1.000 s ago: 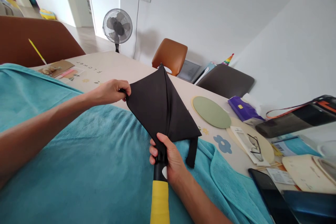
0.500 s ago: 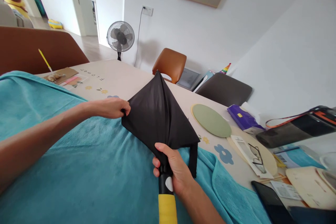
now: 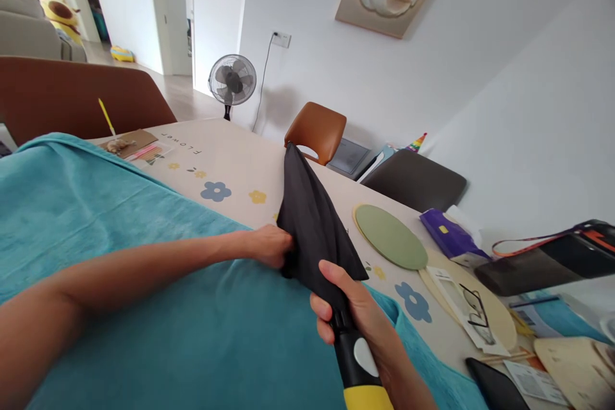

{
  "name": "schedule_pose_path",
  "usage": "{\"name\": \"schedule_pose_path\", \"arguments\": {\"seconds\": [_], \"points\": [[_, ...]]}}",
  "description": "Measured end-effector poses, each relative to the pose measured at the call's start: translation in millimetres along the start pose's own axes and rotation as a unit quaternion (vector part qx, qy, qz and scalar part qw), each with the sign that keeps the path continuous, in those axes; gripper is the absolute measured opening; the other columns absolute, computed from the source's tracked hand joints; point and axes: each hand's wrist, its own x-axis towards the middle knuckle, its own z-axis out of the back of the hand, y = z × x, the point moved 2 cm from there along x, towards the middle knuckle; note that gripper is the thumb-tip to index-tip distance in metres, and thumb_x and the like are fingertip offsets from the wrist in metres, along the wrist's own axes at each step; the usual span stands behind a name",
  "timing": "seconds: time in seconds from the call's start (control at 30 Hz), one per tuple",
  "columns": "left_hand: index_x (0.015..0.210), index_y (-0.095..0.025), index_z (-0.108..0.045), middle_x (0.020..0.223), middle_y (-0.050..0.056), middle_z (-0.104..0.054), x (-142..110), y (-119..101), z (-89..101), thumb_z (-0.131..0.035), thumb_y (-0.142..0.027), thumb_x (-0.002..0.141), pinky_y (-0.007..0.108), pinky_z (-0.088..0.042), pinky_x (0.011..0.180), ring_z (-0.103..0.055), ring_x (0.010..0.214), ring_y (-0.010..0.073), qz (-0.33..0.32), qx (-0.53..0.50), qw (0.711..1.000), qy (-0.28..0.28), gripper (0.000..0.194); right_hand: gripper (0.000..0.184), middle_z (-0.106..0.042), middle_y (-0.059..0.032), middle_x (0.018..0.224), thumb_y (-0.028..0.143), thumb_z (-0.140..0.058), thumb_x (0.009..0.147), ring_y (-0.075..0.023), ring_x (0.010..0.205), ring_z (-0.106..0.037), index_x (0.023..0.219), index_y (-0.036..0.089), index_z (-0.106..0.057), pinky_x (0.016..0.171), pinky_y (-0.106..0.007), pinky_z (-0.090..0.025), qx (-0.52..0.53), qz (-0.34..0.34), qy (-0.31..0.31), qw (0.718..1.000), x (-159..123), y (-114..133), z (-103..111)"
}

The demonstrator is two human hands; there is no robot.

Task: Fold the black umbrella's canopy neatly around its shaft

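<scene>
A folded black umbrella (image 3: 314, 218) points away from me, its tip toward the orange-brown chair. My right hand (image 3: 353, 301) is closed round the umbrella's neck, just above the black and yellow handle (image 3: 362, 365) with its pale oval button. My left hand (image 3: 271, 245) is closed at the left edge of the canopy, gripping the fabric and pressing it against the umbrella's side. Its fingertips are partly hidden. Some cloth on the right still flares outward. Beneath both hands lies a teal blanket (image 3: 192, 333) over the table's near part.
On the table (image 3: 240, 154) lie a green round mat (image 3: 391, 237), a purple tissue pack (image 3: 451, 234), eyeglasses (image 3: 473, 307), a phone (image 3: 494, 384) and a dark bottle-shaped case (image 3: 533, 262). A fan (image 3: 233, 80) and chairs (image 3: 317, 128) stand beyond.
My left hand has moved right, bringing the left canopy edge in against the shaft. The umbrella looks narrower, and its handle has swung to the right with my right hand.
</scene>
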Motion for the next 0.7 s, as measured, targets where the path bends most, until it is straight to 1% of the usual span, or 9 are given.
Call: {"name": "schedule_pose_path", "arguments": {"seconds": [0.07, 0.17, 0.23, 0.3, 0.37, 0.43, 0.53, 0.6, 0.7], "points": [[0.079, -0.017, -0.06, 0.079, 0.007, -0.063, 13, -13, -1.9, -0.05, -0.02, 0.067, 0.028, -0.045, 0.055, -0.06, 0.071, 0.0217, -0.017, -0.022, 0.999, -0.02, 0.016, 0.037, -0.049, -0.0001, 0.038, 0.045, -0.056, 0.074, -0.0106, 0.028, -0.048, 0.054, 0.015, -0.049, 0.029, -0.019, -0.034, -0.004, 0.005, 0.013, 1.0, 0, -3, -2], [0.083, -0.02, -0.059, 0.079, 0.006, -0.062, 23, -26, -0.8, -0.048, -0.025, 0.074, 0.029, -0.046, 0.059, -0.058, 0.073, 0.0208, -0.026, -0.076, 0.992, -0.099, 0.016, 0.042, -0.049, -0.0016, 0.038, 0.046, -0.053, 0.075, -0.0114, 0.028, -0.048, 0.047, 0.014, -0.047, 0.028, -0.019, -0.034, -0.003, 0.007, 0.018, 1.0, 2, -8, -5], [0.085, -0.02, -0.059, 0.079, 0.006, -0.061, 23, -28, -0.2, -0.044, -0.029, 0.078, 0.029, -0.046, 0.062, -0.056, 0.075, 0.0206, -0.011, -0.106, 0.982, -0.153, 0.018, 0.045, -0.049, -0.0021, 0.037, 0.047, -0.051, 0.076, -0.0116, 0.028, -0.049, 0.045, 0.014, -0.045, 0.028, -0.019, -0.034, 0.0, -0.004, 0.009, 1.0, 4, -12, -9], [0.087, -0.021, -0.057, 0.082, 0.006, -0.059, 22, -28, -1.2, -0.044, -0.033, 0.078, 0.03, -0.046, 0.063, -0.055, 0.077, 0.0212, 0.0, -0.12, 0.976, -0.179, 0.02, 0.044, -0.049, -0.0021, 0.037, 0.048, -0.05, 0.076, -0.0119, 0.028, -0.049, 0.049, 0.014, -0.046, 0.028, -0.019, -0.034, 0.007, -0.021, 0.001, 1.0, 6, -17, -12], [0.085, -0.021, -0.056, 0.083, 0.005, -0.057, 21, -25, -2.7, -0.046, -0.036, 0.076, 0.03, -0.046, 0.064, -0.053, 0.079, 0.0213, -0.006, -0.132, 0.974, -0.186, 0.02, 0.039, -0.051, -0.001, 0.041, 0.05, -0.051, 0.074, -0.012, 0.028, -0.048, 0.059, 0.014, -0.05, 0.027, -0.019, -0.034, 0.031, -0.043, 0.009, 0.999, 7, -22, -17], [0.073, -0.02, -0.051, 0.078, 0.004, -0.054, 20, -23, -3.4, -0.048, -0.037, 0.074, 0.029, -0.046, 0.061, -0.05, 0.076, 0.0199, -0.011, -0.159, 0.969, -0.189, 0.018, 0.036, -0.055, 0.0001, 0.048, 0.051, -0.052, 0.072, -0.0112, 0.027, -0.047, 0.073, 0.015, -0.052, 0.026, -0.021, -0.035, 0.061, -0.057, 0.024, 0.996, 9, -27, -21], [0.055, -0.018, -0.032, 0.062, 0.002, -0.042, 17, -21, -4.7, -0.042, -0.031, 0.076, 0.027, -0.044, 0.055, -0.043, 0.064, 0.0148, 0.021, -0.211, 0.961, -0.18, 0.027, 0.035, -0.061, -0.0001, 0.063, 0.047, -0.055, 0.071, -0.0096, 0.025, -0.044, 0.088, 0.017, -0.051, 0.024, -0.022, -0.034, 0.083, -0.05, 0.041, 0.994, 10, -32, -26], [0.053, -0.018, -0.021, 0.057, 0.0, -0.033, 16, -20, -7.8, -0.036, -0.021, 0.077, 0.024, -0.042, 0.052, -0.037, 0.058, 0.0113, 0.04, -0.229, 0.958, -0.166, 0.028, 0.033, -0.062, 0.0007, 0.067, 0.043, -0.057, 0.07, -0.0084, 0.025, -0.043, 0.091, 0.019, -0.051, 0.024, -0.021, -0.033, 0.099, -0.034, 0.044, 0.994, 11, -35, -28], [0.051, -0.018, -0.015, 0.052, -0.001, -0.027, 18, -22, -16.7, -0.033, -0.008, 0.073, 0.021, -0.04, 0.049, -0.032, 0.051, 0.0081, 0.019, -0.226, 0.966, -0.127, 0.03, 0.026, -0.055, 0.0042, 0.056, 0.037, -0.06, 0.068, -0.0086, 0.028, -0.042, 0.084, 0.019, -0.052, 0.024, -0.022, -0.035, 0.129, -0.035, 0.037, 0.99, 15, -40, -28]]}}
